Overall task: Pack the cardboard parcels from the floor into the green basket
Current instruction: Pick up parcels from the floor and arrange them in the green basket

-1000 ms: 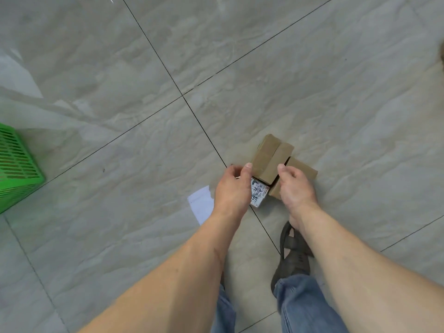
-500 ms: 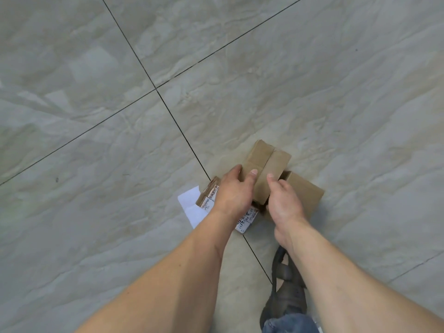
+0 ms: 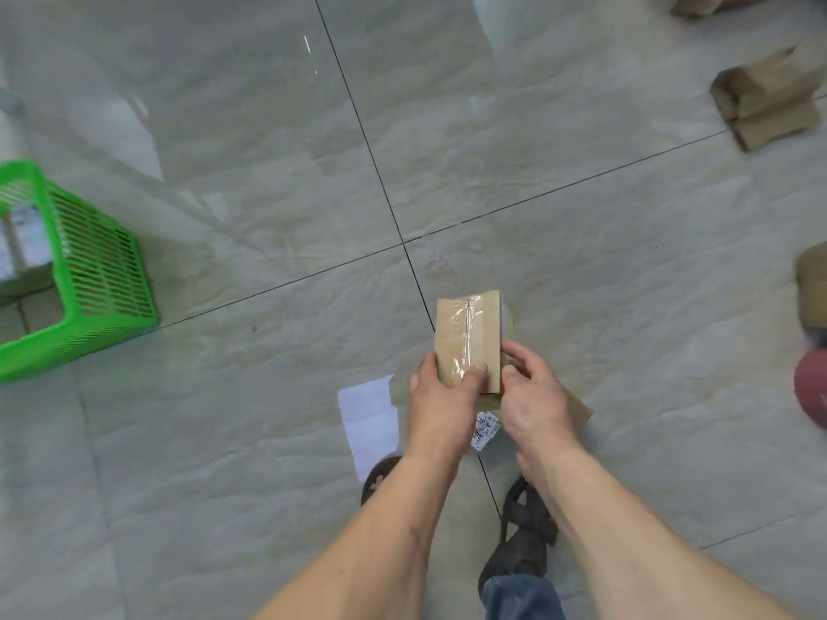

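A flat cardboard parcel (image 3: 467, 337) sealed with clear tape is lifted off the floor in front of me. My left hand (image 3: 441, 407) grips its near left end, thumb and fingers curled round it. My right hand (image 3: 534, 402) holds the right edge with curled fingers. Beneath my hands lies another parcel with a white label (image 3: 485, 429) and a brown corner (image 3: 579, 411) showing; mostly hidden. The green basket (image 3: 89, 279) stands on the floor at the far left, with some parcels inside it.
More cardboard parcels (image 3: 769, 98) lie on the grey tiled floor at the upper right, one (image 3: 812, 290) at the right edge. A dark red round object (image 3: 812, 387) sits at the right edge. A white paper sheet (image 3: 369, 416) lies by my sandalled feet (image 3: 526, 536).
The taped parcel has come up off the floor in both hands. My view has risen and swung, bringing the green basket and the far parcels into sight.
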